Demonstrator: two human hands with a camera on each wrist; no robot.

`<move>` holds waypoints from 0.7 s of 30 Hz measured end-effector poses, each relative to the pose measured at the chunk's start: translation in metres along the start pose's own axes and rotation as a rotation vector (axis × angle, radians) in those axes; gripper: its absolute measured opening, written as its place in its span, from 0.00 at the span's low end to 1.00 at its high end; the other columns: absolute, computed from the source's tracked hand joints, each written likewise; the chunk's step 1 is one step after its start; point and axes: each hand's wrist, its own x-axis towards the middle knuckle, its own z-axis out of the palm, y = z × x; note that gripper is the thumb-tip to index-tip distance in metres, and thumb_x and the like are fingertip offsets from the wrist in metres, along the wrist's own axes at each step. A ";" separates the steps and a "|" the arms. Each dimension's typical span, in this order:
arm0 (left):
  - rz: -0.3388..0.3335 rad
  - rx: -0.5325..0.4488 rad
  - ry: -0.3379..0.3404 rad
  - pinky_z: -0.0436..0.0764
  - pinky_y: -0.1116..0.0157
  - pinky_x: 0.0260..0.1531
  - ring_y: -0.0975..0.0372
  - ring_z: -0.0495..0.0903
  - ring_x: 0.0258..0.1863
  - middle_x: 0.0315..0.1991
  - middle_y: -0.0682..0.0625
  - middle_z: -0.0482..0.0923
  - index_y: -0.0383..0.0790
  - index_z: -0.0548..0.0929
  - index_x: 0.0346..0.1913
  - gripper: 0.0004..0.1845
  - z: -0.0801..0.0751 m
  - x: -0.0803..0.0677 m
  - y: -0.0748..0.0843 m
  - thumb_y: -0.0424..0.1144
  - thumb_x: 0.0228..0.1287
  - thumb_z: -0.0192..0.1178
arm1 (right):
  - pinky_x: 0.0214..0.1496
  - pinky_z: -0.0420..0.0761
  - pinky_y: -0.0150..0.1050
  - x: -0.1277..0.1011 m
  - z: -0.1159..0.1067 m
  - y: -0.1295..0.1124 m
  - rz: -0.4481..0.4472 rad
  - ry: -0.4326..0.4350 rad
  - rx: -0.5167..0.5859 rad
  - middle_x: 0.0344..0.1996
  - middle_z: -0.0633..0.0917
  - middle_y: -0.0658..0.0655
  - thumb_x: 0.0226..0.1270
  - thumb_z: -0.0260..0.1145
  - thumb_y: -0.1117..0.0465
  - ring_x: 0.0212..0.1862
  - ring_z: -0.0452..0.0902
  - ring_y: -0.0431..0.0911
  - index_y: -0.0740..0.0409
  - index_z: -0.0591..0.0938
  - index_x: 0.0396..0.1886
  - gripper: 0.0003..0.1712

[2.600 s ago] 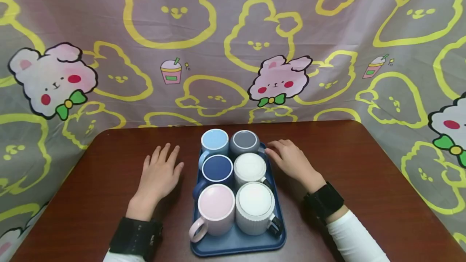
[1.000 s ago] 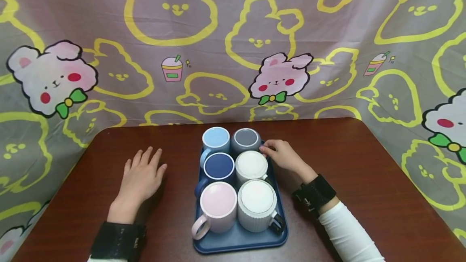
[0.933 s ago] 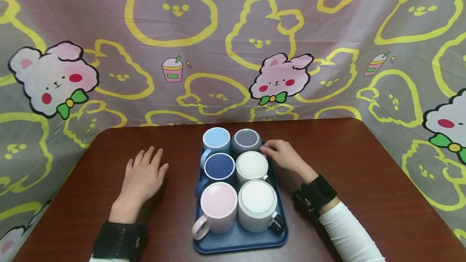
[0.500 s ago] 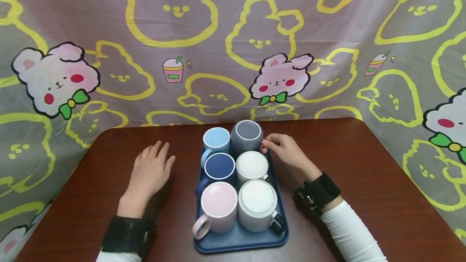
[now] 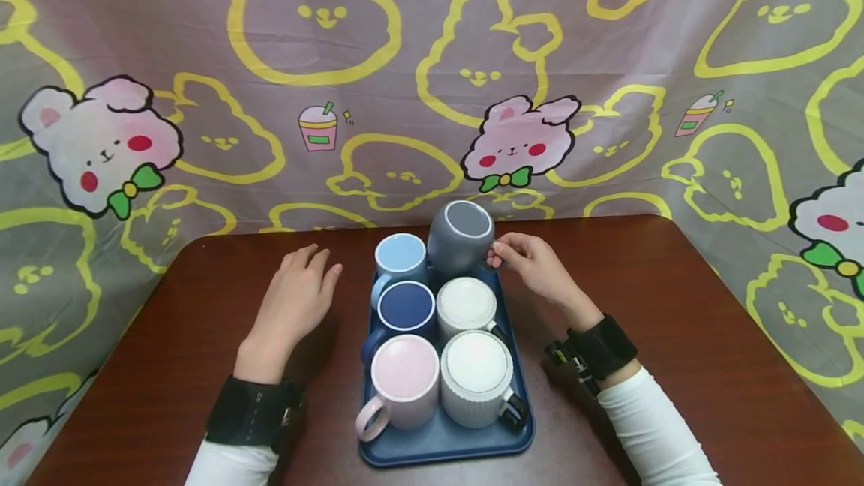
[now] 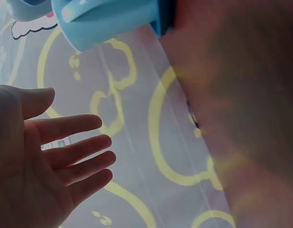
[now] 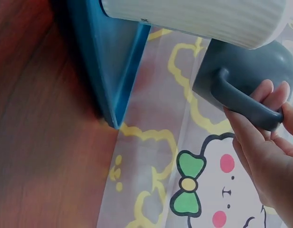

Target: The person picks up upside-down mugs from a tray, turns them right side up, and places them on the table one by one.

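Note:
My right hand (image 5: 540, 270) grips the handle (image 7: 244, 103) of a grey mug (image 5: 454, 247), fingers through the loop and thumb on its outer side. This mug is raised above the far right corner of the blue tray (image 5: 442, 454), base up and tilted. My left hand (image 5: 292, 302) hovers left of the tray, fingers spread and holding nothing. Other mugs stand base up on the tray: light blue (image 5: 400, 255), dark blue (image 5: 406, 306) and pink (image 5: 405, 373) on the left, two white ones with black handles, a rear one (image 5: 466, 302) and a front one (image 5: 476, 366), on the right.
The tray lies on a brown wooden table (image 5: 675, 351), long side pointing away from me. A grey cloth (image 5: 405, 111) with yellow outlines and bunny prints hangs behind the table's far edge. Handles of the left mugs stick out past the tray's left rim.
My right hand took the grey mug's handle and raised the mug off the tray, tilting it. My left hand drew away from the tray, then came back toward it and farther forward.

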 end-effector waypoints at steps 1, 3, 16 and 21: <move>0.002 -0.005 0.000 0.62 0.41 0.63 0.38 0.60 0.64 0.64 0.28 0.62 0.23 0.67 0.62 0.26 -0.001 0.002 0.002 0.43 0.73 0.47 | 0.50 0.81 0.38 0.000 0.000 -0.001 0.001 -0.001 0.013 0.34 0.82 0.61 0.72 0.55 0.57 0.43 0.79 0.58 0.69 0.79 0.40 0.17; 0.005 -0.014 -0.001 0.63 0.42 0.62 0.38 0.60 0.64 0.63 0.27 0.62 0.23 0.67 0.62 0.26 -0.004 0.007 0.007 0.43 0.73 0.47 | 0.50 0.81 0.36 0.001 -0.001 -0.002 0.007 -0.004 0.039 0.34 0.81 0.61 0.73 0.54 0.58 0.43 0.79 0.58 0.70 0.78 0.40 0.16; 0.085 -0.054 0.015 0.67 0.45 0.60 0.42 0.66 0.59 0.57 0.31 0.69 0.27 0.71 0.61 0.24 -0.018 0.029 0.041 0.44 0.73 0.46 | 0.56 0.77 0.38 0.005 -0.005 -0.011 0.021 -0.006 0.227 0.33 0.77 0.55 0.75 0.51 0.60 0.40 0.78 0.40 0.72 0.73 0.41 0.15; 0.139 -0.059 0.054 0.69 0.47 0.59 0.42 0.71 0.54 0.48 0.35 0.77 0.30 0.78 0.51 0.20 -0.023 0.037 0.055 0.44 0.73 0.48 | 0.54 0.78 0.34 0.005 -0.006 -0.014 -0.004 0.009 0.297 0.31 0.76 0.53 0.75 0.50 0.60 0.40 0.78 0.40 0.69 0.72 0.38 0.14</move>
